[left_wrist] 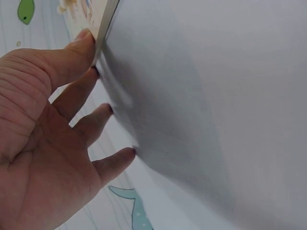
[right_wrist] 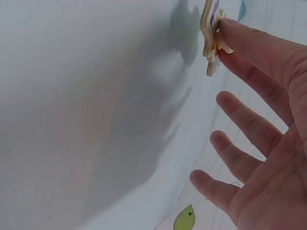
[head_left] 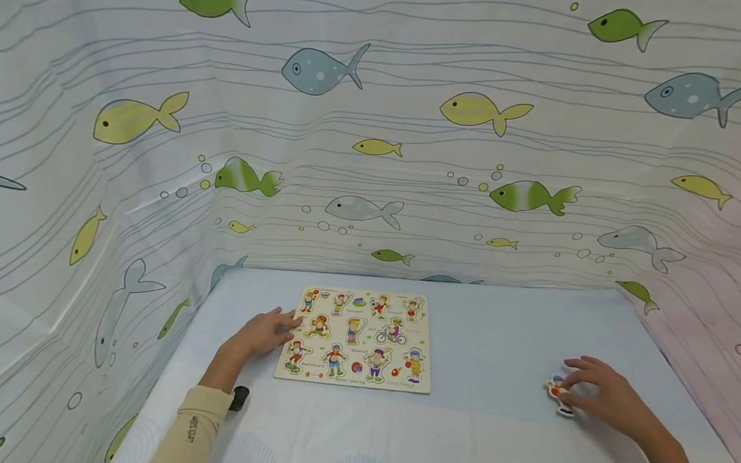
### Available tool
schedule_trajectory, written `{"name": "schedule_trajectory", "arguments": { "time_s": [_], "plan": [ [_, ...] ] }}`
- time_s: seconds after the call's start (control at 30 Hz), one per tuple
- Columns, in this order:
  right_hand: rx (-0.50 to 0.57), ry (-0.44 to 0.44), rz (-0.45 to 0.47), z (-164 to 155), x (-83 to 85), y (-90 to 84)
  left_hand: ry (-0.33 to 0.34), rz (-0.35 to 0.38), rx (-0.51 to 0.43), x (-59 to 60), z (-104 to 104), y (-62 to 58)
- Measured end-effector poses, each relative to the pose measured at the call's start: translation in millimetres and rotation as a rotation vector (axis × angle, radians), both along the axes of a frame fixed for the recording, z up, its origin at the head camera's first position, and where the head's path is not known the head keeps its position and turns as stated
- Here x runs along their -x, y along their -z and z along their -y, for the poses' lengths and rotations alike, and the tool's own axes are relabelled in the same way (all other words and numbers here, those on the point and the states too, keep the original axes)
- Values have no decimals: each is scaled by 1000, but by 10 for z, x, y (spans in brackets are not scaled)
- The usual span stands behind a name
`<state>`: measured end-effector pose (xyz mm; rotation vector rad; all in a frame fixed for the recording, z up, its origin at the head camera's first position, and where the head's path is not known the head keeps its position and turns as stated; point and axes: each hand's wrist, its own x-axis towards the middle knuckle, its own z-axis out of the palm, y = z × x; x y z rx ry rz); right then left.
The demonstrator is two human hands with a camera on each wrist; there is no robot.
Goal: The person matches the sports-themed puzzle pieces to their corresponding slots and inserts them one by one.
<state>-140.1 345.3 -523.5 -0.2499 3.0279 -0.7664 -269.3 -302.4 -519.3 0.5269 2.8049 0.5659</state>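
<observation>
A wooden puzzle board (head_left: 360, 302) with printed words and several sports figures lies flat on the table, left of the middle. My left hand (head_left: 268, 332) is at its left edge. In the left wrist view the thumb and index fingertip touch the rim of the board (left_wrist: 106, 26), and the other fingers are spread with their tips at the table. Off to the right of the board, my right hand (head_left: 604, 394) pinches a figure-shaped puzzle piece (head_left: 557, 393) between thumb and index finger. The right wrist view shows the piece (right_wrist: 207, 33) edge-on, the other fingers extended.
A pale blue and white cloth (head_left: 482, 353) covers the table, its surface stretching between the board and my right hand. Fish-patterned sheets (head_left: 418, 171) hang behind the table and along both sides.
</observation>
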Motion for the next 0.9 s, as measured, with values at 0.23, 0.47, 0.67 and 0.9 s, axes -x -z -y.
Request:
{"name": "schedule_trajectory", "arguments": {
  "time_s": [0.23,0.47,0.67,0.9],
  "plan": [
    [47,4,37,197,108,39,2,1,-7,-18,-7,-26],
    [69,-44,-27,364,216,25,2,-4,-1,-36,-18,-55],
    [102,-60,-44,510,271,17,2,-7,-2,-21,-7,-35],
    [137,-98,-51,723,354,17,-1,0,-1,-7,-9,1]
  ]
}}
